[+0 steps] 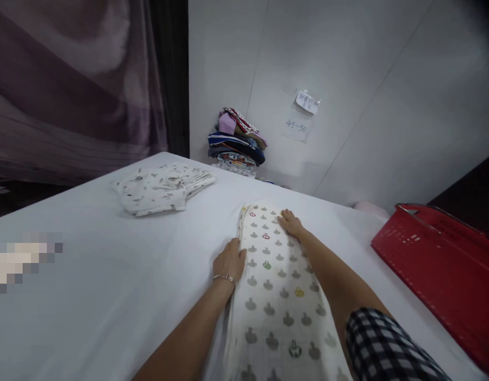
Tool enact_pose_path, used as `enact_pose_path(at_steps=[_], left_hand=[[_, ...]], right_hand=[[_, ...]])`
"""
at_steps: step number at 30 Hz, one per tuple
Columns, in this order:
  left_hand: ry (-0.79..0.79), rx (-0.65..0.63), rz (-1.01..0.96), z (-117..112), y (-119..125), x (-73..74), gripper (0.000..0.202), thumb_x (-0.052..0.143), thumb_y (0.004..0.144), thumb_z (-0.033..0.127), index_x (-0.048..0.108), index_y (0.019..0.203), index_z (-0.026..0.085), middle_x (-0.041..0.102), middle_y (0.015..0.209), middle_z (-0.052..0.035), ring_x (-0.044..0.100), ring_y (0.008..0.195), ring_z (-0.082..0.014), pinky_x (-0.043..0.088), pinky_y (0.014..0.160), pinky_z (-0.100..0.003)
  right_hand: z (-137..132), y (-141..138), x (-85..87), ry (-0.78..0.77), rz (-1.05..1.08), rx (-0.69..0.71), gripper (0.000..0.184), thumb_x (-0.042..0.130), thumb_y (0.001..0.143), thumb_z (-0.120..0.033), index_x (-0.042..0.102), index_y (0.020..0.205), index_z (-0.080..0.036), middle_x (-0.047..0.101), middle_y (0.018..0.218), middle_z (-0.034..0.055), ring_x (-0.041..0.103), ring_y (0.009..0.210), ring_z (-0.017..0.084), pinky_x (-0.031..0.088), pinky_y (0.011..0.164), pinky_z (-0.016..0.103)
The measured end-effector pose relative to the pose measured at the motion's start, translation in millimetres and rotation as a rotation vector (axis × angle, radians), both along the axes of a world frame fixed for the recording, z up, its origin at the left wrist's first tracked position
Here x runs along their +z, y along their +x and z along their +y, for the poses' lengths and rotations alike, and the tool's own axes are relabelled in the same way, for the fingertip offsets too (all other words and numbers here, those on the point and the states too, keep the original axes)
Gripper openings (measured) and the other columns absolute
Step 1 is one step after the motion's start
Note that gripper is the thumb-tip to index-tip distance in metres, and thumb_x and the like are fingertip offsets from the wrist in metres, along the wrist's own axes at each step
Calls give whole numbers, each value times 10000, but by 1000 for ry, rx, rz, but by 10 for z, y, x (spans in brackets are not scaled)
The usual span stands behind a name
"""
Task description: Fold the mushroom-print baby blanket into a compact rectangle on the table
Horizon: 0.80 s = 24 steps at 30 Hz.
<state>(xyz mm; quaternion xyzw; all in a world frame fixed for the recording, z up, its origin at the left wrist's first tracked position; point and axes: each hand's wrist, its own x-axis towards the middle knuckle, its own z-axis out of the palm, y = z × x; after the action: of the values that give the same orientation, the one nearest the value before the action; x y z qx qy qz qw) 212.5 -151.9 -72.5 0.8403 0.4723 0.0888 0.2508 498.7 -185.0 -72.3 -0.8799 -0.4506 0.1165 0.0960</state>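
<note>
A long folded cream cloth (278,272) printed with grey mushroom-like shapes and a few red, green and yellow ones runs away from me over the white-covered table (165,296). My left hand (229,262), with a bracelet at the wrist, rests against the cloth's left edge. Its fingers point forward with the thumb apart, touching the border. Farther up, my right hand (291,222) lies flat on the cloth near its far right corner, fingers stretched out. The near end of the cloth runs out of view at the bottom.
A white patterned garment (161,188) lies bunched at the table's far left. Behind the table, a stack of folded fabrics (236,140) stands by the wall. A red plastic basket (438,264) is at the right; a paper sign (297,127) reads 45-50.
</note>
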Motion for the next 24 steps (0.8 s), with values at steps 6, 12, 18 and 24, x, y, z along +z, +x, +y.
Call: enact_pose_path(at_steps=[6, 12, 18, 24], left_hand=[[4, -8, -5, 14, 12, 25, 287, 399, 867, 354, 459, 1120, 232, 594, 1144, -77, 603, 946, -219, 446, 735, -324], [14, -14, -19, 47, 37, -5, 311, 412, 851, 370, 461, 1122, 225, 619, 1098, -77, 601, 960, -246, 454, 737, -345], [31, -5, -61, 22, 24, 3, 328, 439, 838, 386, 474, 1120, 222, 626, 1097, -72, 587, 995, -236, 444, 781, -333], [31, 20, -75, 14, 30, 46, 343, 467, 826, 407, 495, 1106, 209, 626, 1103, -70, 570, 1026, -235, 433, 827, -337]], right_hand=[[-868, -224, 49, 87, 129, -56, 608, 372, 888, -482, 344, 1379, -123, 179, 1487, 111, 149, 1365, 202, 134, 1110, 336], [-2052, -919, 71, 419, 467, -293, 632, 447, 841, -517, 365, 1374, -189, 396, 1395, 62, 368, 1277, 220, 288, 1067, 387], [-2830, -1570, 96, 564, 627, -463, 677, 602, 735, -481, 441, 1322, -185, 516, 1295, 92, 527, 1126, 221, 441, 939, 345], [-3164, -1826, 131, 545, 745, -582, 666, 591, 762, -439, 423, 1320, -116, 657, 911, 65, 622, 719, 168, 537, 624, 290]])
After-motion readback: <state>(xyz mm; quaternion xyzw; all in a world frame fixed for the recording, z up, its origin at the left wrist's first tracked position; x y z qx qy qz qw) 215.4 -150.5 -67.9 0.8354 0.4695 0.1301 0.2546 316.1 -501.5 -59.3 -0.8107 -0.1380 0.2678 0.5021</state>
